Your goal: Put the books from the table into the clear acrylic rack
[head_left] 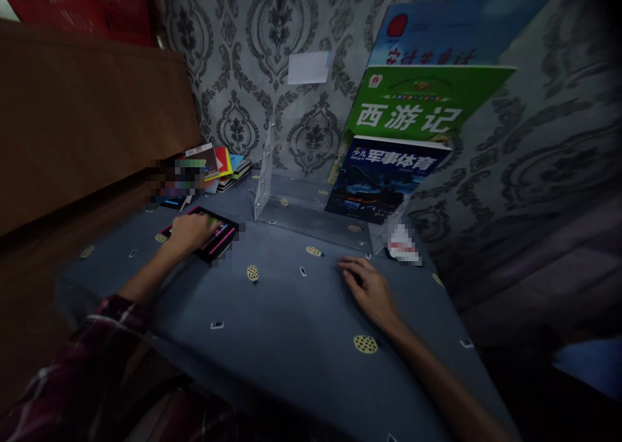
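My left hand (191,232) lies palm down across a dark book (217,242) with pink lettering, at the left of the table. Its fingers reach over the cover, and its thumb is hidden. On the cloth right of the middle rests my right hand (370,291), holding nothing, its fingers loosely bent and apart. Beyond it stands a clear acrylic book rack (311,225). Leaning in the rack's right part are a dark blue book (383,183), a taller green book (418,102) behind it, and a blue book (451,27) at the back.
A loose pile of books (214,168) lies at the back left, partly blurred out. A small white packet (404,246) sits by the rack's right end. The blue patterned cloth (282,338) covers the table. A wooden cabinet (92,105) stands left; patterned wallpaper (233,127) is behind.
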The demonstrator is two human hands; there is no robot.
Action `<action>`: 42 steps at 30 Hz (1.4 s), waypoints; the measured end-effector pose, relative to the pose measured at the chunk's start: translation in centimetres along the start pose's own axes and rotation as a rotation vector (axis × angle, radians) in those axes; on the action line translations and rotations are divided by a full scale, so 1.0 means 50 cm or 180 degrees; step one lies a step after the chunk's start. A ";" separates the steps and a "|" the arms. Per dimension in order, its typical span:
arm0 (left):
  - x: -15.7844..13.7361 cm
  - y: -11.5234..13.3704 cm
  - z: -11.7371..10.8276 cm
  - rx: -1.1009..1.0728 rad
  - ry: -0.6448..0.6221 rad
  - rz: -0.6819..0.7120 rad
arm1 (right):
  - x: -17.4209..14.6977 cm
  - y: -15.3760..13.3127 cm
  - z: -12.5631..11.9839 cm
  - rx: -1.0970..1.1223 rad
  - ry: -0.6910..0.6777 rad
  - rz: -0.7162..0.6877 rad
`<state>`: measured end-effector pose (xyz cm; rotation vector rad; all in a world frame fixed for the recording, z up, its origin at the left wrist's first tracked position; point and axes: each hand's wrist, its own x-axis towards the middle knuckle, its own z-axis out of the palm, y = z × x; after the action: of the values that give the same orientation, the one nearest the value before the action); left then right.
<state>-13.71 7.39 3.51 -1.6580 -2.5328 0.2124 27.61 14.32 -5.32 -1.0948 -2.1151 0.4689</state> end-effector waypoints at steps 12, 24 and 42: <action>0.088 -0.129 0.086 -0.0540 -0.0076 -0.0090 | -0.001 -0.002 -0.004 0.0071 -0.0023 0.0029; -0.016 0.015 0.035 -0.0754 -0.0453 0.0904 | -0.006 -0.003 -0.004 0.0188 0.0051 0.0000; -0.165 0.301 -0.029 -0.0372 0.0153 0.2213 | -0.023 -0.027 -0.009 -0.0531 -0.0142 -0.0267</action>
<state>3.40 5.87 2.18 -2.4908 -1.8642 0.0723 27.63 12.59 -4.68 -1.0911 -2.2624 0.2836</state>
